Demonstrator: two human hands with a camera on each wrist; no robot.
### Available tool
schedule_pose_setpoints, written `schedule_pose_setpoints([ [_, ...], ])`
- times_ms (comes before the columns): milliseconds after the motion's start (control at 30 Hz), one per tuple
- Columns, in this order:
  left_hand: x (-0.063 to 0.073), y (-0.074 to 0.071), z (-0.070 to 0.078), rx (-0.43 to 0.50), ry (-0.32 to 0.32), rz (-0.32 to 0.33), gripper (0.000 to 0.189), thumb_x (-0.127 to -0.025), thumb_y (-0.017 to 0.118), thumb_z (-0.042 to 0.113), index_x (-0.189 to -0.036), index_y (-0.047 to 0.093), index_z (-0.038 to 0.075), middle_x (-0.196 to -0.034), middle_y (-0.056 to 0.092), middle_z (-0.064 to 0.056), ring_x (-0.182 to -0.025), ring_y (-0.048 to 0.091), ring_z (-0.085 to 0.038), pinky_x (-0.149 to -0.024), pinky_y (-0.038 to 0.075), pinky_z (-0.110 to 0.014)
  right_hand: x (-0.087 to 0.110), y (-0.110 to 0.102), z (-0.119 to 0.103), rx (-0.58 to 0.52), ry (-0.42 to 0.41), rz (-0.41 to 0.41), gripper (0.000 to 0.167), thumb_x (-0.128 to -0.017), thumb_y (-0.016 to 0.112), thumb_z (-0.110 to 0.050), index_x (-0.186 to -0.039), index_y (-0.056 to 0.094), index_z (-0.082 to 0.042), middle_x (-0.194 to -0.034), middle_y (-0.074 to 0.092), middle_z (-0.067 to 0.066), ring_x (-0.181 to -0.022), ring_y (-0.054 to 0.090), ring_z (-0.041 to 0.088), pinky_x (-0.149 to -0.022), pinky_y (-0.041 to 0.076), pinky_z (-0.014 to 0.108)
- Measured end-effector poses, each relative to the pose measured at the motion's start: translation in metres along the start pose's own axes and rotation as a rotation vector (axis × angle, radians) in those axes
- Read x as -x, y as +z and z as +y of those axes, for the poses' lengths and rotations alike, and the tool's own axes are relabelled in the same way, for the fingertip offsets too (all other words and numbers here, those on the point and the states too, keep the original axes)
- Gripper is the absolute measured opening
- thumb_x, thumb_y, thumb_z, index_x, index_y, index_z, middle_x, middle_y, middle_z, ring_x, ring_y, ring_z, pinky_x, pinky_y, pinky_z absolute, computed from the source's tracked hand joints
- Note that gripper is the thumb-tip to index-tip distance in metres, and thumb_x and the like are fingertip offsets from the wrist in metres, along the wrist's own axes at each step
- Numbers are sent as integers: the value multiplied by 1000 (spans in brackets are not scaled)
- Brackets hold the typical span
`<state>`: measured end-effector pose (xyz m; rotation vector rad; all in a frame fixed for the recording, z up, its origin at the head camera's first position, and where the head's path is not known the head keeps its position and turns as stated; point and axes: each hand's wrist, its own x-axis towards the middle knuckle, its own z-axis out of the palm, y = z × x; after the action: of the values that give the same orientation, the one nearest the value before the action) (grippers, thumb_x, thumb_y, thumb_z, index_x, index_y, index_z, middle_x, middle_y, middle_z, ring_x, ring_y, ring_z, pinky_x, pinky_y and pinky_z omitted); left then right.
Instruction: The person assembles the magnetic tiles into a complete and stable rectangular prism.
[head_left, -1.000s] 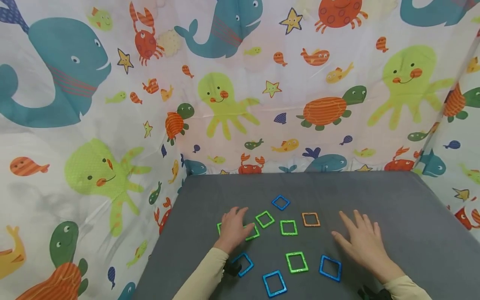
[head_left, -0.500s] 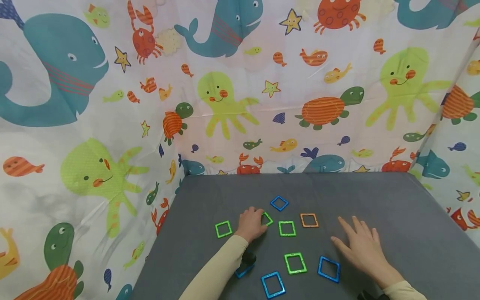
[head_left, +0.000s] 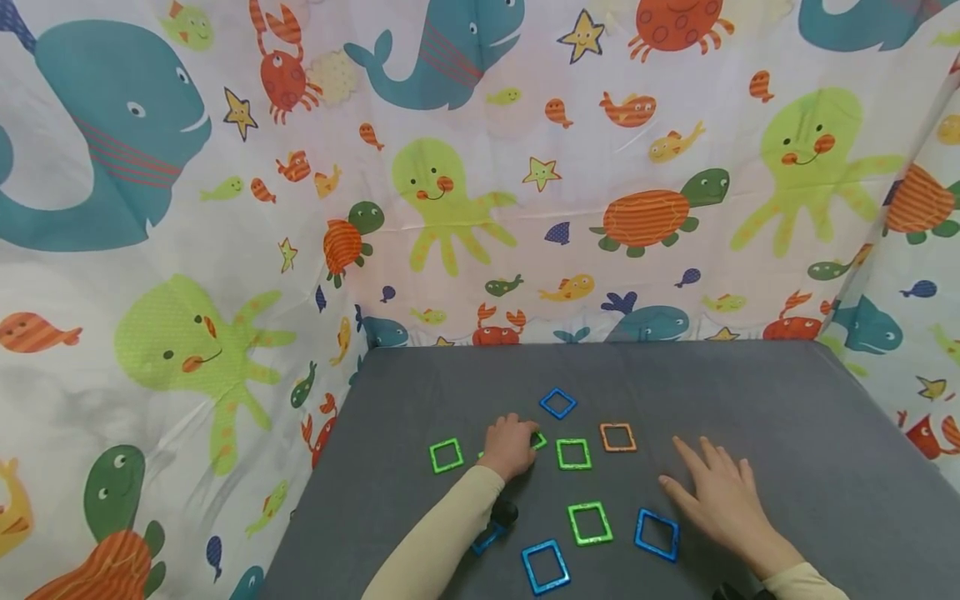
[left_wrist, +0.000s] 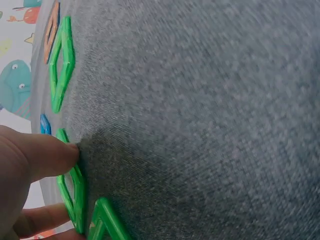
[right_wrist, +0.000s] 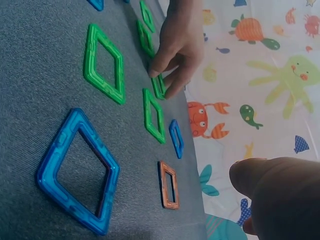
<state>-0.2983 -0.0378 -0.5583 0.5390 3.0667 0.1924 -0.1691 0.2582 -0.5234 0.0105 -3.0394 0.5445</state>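
My left hand (head_left: pixel 508 448) pinches a green square magnetic tile (left_wrist: pixel 78 195) low over the grey table, thumb on the near side and fingers on the far side. Most of this tile is covered by the hand in the head view; one corner shows. Right beside it in the left wrist view lies a second green tile (left_wrist: pixel 111 217), mostly hidden from the head camera. Over the table's right part, my right hand (head_left: pixel 723 504) is spread with straight fingers and holds nothing. The nearest piece to it is a blue tile (head_left: pixel 656 552).
Other open-centred tiles lie flat: green ones left (head_left: pixel 442 443), middle (head_left: pixel 573 440) and nearer (head_left: pixel 594 542), an orange tile (head_left: pixel 618 426), a far blue tile (head_left: pixel 549 396) and a front blue tile (head_left: pixel 528 572). Another blue tile (head_left: pixel 487 543) is partly under the left wrist. Printed curtains enclose the table.
My left hand has moved right, off the left green tiles, to another green tile and grips it. The right hand has stayed nearly still.
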Motion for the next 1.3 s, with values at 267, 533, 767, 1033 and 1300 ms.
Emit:
schedule_pose_setpoints([
  [267,6,-3,8,-2,50,-2,36,-92,69,12,-125,74,24,-114,67,-8,-97,59,-27,-81,54,-41,2,3,-2,-16,-4,-2,70,-95,66,-45,-148,49,-2,-147,39,44,-131,37,68,-101,21,82],
  [533,12,-4,15,75,56,-14,35,-93,67,7,-125,74,19,-115,65,-10,-99,59,-27,-79,56,-40,2,4,0,-22,11,-11,70,-96,66,-45,-149,49,-3,-147,39,44,-131,38,67,-102,20,81],
  [767,18,-2,10,70,65,-9,35,-92,66,6,-124,74,20,-114,66,-8,-96,59,-25,-76,55,-39,3,5,1,-25,21,-27,70,-96,65,-45,-149,49,-3,-147,39,45,-131,38,67,-102,20,82],
  [1033,28,-5,5,22,93,-24,35,-91,71,9,-123,74,21,-114,66,-8,-98,61,-25,-79,56,-38,5,7,1,-23,6,-27,69,-95,66,-45,-148,50,-3,-146,41,45,-128,40,68,-101,21,82],
  [1300,37,-7,-1,27,142,-34,38,-92,69,5,-125,74,23,-116,66,-7,-99,61,-25,-77,55,-36,6,13,-1,-41,-17,-23,68,-95,67,-44,-147,51,-3,-146,41,44,-128,41,67,-100,21,83],
])
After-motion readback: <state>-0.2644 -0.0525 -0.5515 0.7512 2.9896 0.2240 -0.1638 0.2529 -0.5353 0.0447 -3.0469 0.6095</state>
